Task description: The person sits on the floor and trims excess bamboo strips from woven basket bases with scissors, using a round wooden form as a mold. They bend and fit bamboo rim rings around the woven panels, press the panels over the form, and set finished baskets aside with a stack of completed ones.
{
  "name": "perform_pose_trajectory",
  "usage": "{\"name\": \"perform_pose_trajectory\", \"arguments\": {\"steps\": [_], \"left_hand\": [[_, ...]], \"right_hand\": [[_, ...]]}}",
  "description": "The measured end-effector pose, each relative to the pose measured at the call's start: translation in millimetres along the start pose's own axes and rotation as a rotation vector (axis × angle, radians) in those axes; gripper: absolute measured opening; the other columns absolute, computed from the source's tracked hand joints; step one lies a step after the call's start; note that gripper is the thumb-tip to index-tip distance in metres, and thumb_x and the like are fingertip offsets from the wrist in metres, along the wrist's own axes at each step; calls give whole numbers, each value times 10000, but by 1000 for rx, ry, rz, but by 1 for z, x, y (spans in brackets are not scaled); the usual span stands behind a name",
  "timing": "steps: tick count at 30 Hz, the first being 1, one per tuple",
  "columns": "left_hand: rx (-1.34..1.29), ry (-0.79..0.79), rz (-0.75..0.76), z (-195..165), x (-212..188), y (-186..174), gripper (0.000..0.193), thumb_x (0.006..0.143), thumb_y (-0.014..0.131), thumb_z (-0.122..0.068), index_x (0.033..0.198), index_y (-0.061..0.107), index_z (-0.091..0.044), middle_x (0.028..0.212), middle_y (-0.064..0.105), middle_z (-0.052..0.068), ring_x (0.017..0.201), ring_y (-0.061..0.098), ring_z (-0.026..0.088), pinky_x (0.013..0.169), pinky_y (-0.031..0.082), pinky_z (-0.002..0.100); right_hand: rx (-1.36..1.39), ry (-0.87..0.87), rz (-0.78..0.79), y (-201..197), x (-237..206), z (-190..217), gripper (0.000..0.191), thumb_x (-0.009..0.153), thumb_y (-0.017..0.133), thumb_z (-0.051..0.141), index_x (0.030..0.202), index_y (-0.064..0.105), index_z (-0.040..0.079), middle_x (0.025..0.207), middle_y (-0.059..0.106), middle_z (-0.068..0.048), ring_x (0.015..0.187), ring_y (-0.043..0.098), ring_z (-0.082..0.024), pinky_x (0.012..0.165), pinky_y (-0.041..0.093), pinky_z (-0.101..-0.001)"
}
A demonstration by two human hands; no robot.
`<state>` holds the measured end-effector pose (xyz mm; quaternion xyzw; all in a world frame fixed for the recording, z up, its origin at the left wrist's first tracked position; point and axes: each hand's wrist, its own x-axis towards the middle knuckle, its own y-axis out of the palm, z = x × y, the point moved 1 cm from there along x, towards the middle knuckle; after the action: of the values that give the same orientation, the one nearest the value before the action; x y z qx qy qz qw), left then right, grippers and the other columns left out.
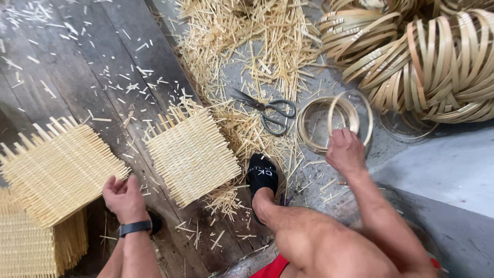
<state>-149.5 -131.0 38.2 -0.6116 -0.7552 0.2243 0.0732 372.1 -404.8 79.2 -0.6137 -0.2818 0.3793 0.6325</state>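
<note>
my right hand (pixel 346 152) is closed on a coil of thin cane hoops (pixel 334 123) on the floor, just right of the scissors (pixel 270 110). best to pinch one hoop cleanly so the rest stay down. my left hand (pixel 123 198), grip loosely curled and holding nothing, touches the woven mat (pixel 56 170) edge, well apart from the coil.

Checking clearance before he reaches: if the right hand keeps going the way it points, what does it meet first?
The right hand points up-frame at the hoops, which its fingers seem to touch already. Beyond lie the strip coils. Depth is hard to judge.
</note>
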Motion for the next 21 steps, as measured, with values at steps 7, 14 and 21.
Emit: {"name": "perform_pose_trajectory", "arguments": {"steps": [7, 14, 21], "left_hand": [[-104, -91, 576, -110, -71, 100, 450, 991, 611, -367, 1375, 632, -134, 1221, 716, 45, 962, 673, 192, 871, 573, 354], [-1258, -452, 764, -150, -78, 123, 370, 1094, 619, -327, 1232, 629, 16, 786, 576, -2, 704, 523, 110, 622, 451, 270], [-1210, -615, 730, -147, -56, 94, 236, 982, 586, -252, 919, 637, -30, 682, 531, 12, 621, 488, 131, 528, 391, 267]], "right_hand": [[1826, -193, 459, -102, 29, 50, 132, 1051, 582, 123, 1102, 604, 4, 1043, 687, -134, 1026, 687, -250, 938, 570, -412], [1677, -170, 856, -123, 86, 138, 303, 1037, 519, 247, 1167, 617, -8, 1020, 683, -122, 986, 691, -244, 919, 563, -416], [1471, 75, 774, -127, 125, 193, 407, 1058, 539, 379, 968, 669, 4, 702, 563, -31, 631, 575, -166, 599, 539, -364]]}}
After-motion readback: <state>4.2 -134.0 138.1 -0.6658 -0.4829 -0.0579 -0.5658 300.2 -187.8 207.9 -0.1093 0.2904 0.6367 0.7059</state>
